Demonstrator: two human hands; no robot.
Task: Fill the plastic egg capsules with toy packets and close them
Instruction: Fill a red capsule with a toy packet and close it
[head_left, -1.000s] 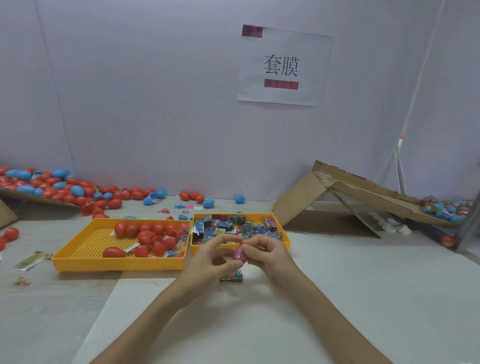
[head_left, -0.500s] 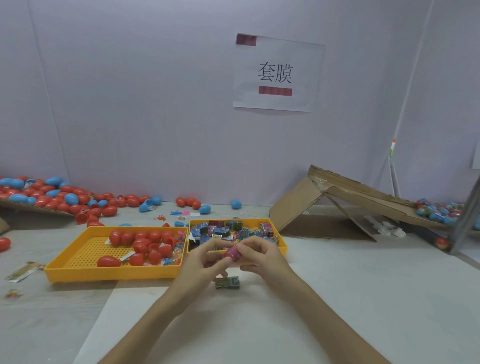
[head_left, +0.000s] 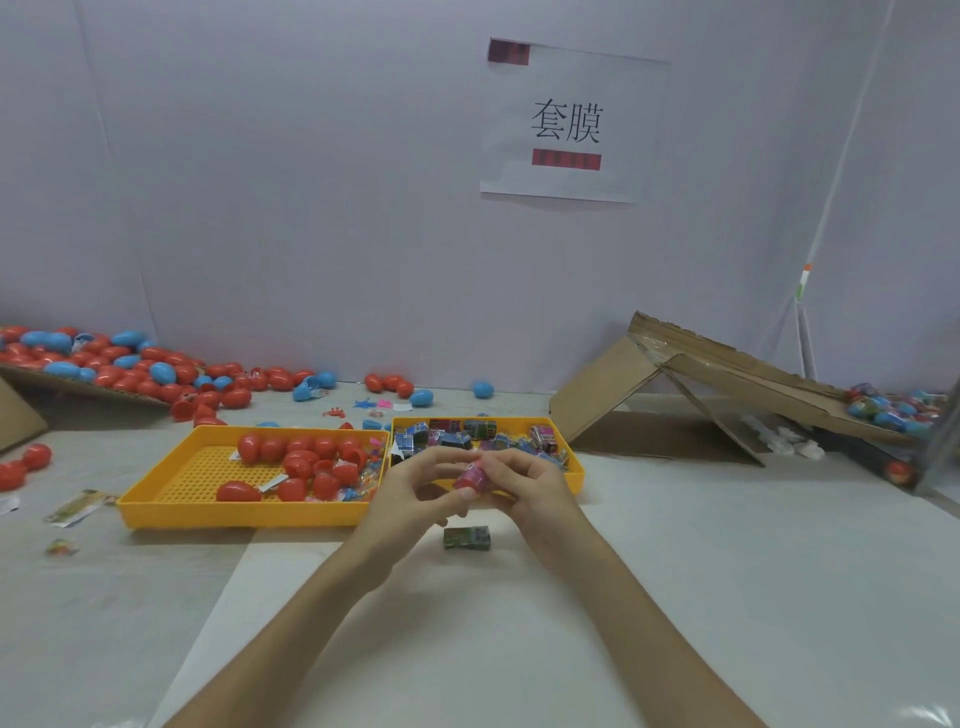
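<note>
- Holding anything right now?
- Yes. My left hand (head_left: 410, 493) and right hand (head_left: 535, 493) are meeting low over the table (head_left: 701, 571), just in front of the right tray (head_left: 573, 470). Both are pinching one small pink piece (head_left: 470, 477) between curled fingertips and thumbs, the left hand from its left side and the right hand from its right. Whether it is a capsule or a packet, I cannot tell. It is showing too small and blurred.
- Is anything changing from a moment ago?
- Very little. The hands are staying together on the same pink piece, in much the same spot. Only my head is tilting, so the scene is sliding a little in view. A loose packet (head_left: 466, 538) is still lying on the table just beneath my hands, untouched.
- Meaning what for the job?
- I am judging that I am still working on this one piece, fitting or pressing it, and it is not looking finished. Red eggs (head_left: 301, 460) are waiting in the left tray (head_left: 156, 501), and packets (head_left: 457, 436) are filling the right tray, so plenty is remaining.
- Any risk?
- The piece is looking small and slick, so it could be slipping out of so light a pinch.
</note>
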